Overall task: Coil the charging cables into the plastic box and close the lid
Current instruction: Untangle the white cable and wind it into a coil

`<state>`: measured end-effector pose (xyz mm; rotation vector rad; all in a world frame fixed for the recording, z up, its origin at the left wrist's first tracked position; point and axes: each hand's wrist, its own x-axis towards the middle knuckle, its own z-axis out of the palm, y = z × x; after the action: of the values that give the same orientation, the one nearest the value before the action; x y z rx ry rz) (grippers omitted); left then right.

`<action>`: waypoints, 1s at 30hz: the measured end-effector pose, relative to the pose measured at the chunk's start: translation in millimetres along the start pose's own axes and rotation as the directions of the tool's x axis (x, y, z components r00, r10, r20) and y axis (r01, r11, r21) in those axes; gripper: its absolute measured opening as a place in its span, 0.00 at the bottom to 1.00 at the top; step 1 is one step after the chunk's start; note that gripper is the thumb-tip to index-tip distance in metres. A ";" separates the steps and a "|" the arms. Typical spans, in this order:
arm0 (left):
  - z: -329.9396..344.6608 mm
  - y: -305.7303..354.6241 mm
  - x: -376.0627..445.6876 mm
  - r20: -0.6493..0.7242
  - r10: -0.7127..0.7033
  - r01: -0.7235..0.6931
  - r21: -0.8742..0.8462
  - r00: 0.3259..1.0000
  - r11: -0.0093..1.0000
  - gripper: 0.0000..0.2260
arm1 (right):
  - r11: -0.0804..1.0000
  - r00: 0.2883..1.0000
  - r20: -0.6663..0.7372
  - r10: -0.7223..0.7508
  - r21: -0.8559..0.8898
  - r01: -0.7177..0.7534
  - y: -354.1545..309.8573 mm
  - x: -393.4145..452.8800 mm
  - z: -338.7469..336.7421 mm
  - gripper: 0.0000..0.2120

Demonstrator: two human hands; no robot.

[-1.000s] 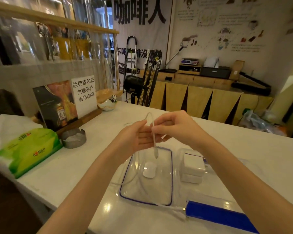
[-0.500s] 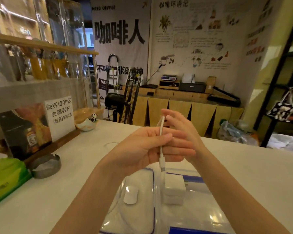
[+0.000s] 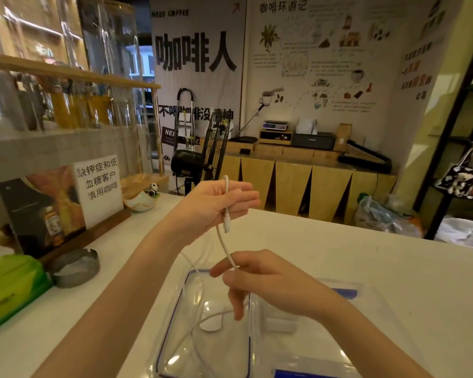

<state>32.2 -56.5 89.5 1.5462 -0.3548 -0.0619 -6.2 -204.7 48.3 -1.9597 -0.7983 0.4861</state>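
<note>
Since half a second ago our hands have come apart: they were pressed together around the cord, and now our right hand (image 3: 260,282) has dropped low over the box while our left hand (image 3: 216,203) sits higher, above the far edge of the white desk (image 3: 393,268). We hold the thin white charging cable (image 3: 224,241) in both. Our left hand is curled closed around a folded loop of it, with the bend poking up above the fingers and the white plug end (image 3: 226,226) hanging just below the palm. From there the cable runs down to our right hand, which pinches it between thumb and forefinger, the other fingers loosely spread and pointing down. Below that hand the slack trails down over the clear plastic lid with the blue rim (image 3: 175,309), which lies flat on the desk; whether the slack touches it we cannot tell. A small white rounded puck (image 3: 212,321) lies on that lid. Just to its right stands the clear plastic box (image 3: 366,296), open, with a white charger block (image 3: 280,324) inside, partly hidden by our right wrist. At the left of the desk are a green tissue pack (image 3: 8,290) and a grey metal ashtray (image 3: 75,268).
</note>
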 end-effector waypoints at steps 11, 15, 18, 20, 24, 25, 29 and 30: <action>-1.4 -12.4 -22.3 0.134 -0.052 0.019 0.236 0.990 0.972 0.12 | 0.939 0.875 -0.346 -0.339 -0.182 0.292 -14.3 9.5 -27.5 0.09; -6.1 -12.6 -27.6 0.139 -0.114 0.107 0.054 0.984 0.993 0.18 | 0.911 0.812 -0.414 -0.413 -0.168 0.377 -16.5 23.2 -31.4 0.08; -11.2 -15.7 -31.6 0.228 -0.166 0.182 -0.051 0.960 0.982 0.32 | 0.899 0.773 -0.462 -0.435 -0.167 0.406 -16.9 32.5 -31.6 0.08; -13.2 -15.3 -34.9 0.240 -0.149 0.171 -0.073 0.959 0.983 0.29 | 0.898 0.767 -0.469 -0.437 -0.176 0.403 -15.8 38.2 -31.6 0.07; -12.2 -11.3 -38.5 0.200 -0.060 0.115 -0.278 0.978 0.954 0.19 | 0.899 0.750 -0.514 -0.417 -0.111 0.423 -16.2 45.0 -34.6 0.07; -12.1 -10.5 -38.8 0.214 -0.039 0.114 -0.351 0.976 0.929 0.18 | 0.898 0.748 -0.522 -0.410 -0.088 0.430 -17.1 46.3 -35.6 0.08; -13.8 3.6 -41.2 0.461 0.058 0.253 -0.583 0.886 0.772 0.09 | 0.865 0.774 -0.485 -0.407 0.069 0.498 -18.6 54.1 -30.3 0.08; -14.0 9.4 -42.6 0.482 0.086 0.265 -0.613 0.872 0.744 0.11 | 0.852 0.785 -0.480 -0.392 0.131 0.507 -17.9 55.9 -27.8 0.08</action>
<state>-6.3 -31.6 91.1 0.8002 -0.5786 -0.6114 44.7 -176.2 76.7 -1.4805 -0.8297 -0.1444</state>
